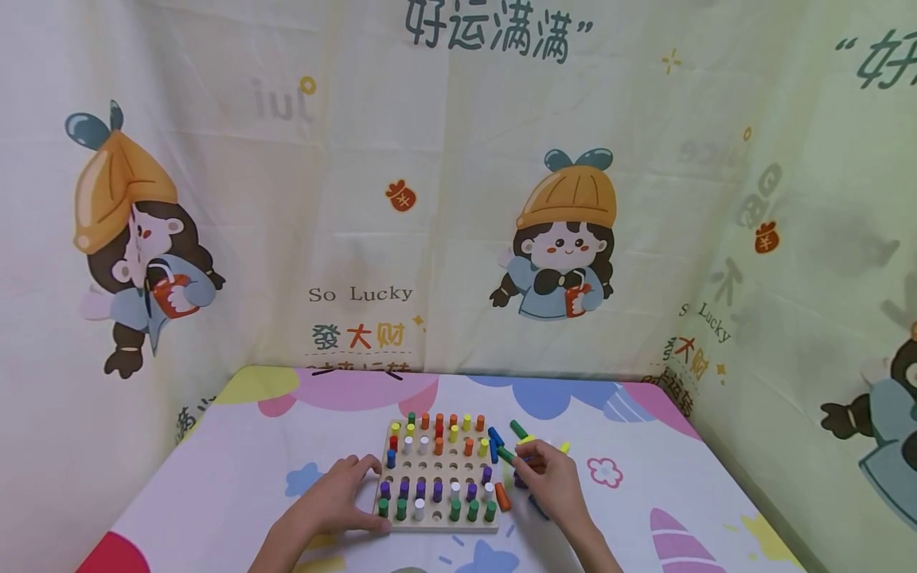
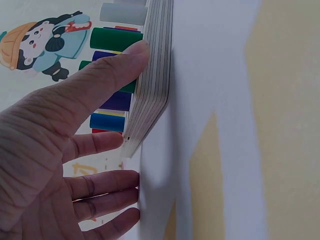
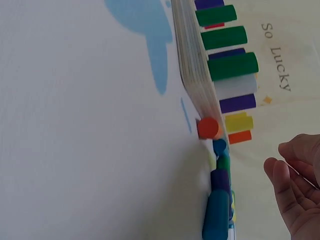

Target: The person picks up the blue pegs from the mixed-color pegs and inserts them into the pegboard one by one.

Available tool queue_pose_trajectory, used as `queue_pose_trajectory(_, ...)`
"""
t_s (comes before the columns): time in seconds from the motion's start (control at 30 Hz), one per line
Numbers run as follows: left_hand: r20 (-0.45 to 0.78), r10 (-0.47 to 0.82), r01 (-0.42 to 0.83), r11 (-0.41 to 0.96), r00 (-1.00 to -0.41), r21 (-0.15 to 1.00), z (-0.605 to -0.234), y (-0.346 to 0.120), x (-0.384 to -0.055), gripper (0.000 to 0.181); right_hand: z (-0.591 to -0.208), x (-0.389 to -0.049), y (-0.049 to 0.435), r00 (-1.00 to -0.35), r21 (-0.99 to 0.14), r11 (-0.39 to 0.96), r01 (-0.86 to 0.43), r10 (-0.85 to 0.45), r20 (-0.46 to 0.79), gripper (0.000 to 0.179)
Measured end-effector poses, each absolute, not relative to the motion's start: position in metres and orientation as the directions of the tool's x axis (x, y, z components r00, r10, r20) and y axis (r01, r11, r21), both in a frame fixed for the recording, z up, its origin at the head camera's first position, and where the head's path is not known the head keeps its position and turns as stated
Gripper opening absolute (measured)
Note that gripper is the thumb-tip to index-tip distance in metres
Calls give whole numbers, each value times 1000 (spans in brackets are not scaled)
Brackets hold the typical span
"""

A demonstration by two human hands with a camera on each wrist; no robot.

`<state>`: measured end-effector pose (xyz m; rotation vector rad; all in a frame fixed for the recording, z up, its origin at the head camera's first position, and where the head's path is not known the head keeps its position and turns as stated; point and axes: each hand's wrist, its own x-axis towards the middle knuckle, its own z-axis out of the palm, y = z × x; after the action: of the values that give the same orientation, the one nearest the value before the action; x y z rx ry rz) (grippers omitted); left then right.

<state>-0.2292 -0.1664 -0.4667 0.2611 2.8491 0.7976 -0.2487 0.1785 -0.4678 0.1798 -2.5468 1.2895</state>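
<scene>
A wooden pegboard [image 1: 444,528] with rows of coloured pegs lies on the table. At its left edge my left hand [image 1: 333,497] steadies it, thumb at the near corner and index finger farther up the side. In the left wrist view the thumb lies against the board by a green peg [image 2: 116,38]; the other fingers are straight and spread. My right hand [image 1: 555,477] is over the loose pegs right of the board. From the head, its fingertips overlap a green peg [image 1: 505,454]. The right wrist view shows thumb and index finger close together, nothing between them.
An orange peg [image 1: 503,496] lies by the board's right edge. Blue pegs [image 1: 494,438], another green peg [image 1: 518,429] and yellow ones [image 1: 528,439] lie farther back. The patterned tablecloth [image 1: 602,525] meets printed curtains [image 1: 458,199] at the back and sides.
</scene>
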Motion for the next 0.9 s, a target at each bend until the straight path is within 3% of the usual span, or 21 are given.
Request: queue_pose_trajectory(0.9, -121, 212, 119, 843, -970, 525, -468, -167, -230, 70, -479, -263, 204, -971, -682, 724, -102, 78, 228, 15)
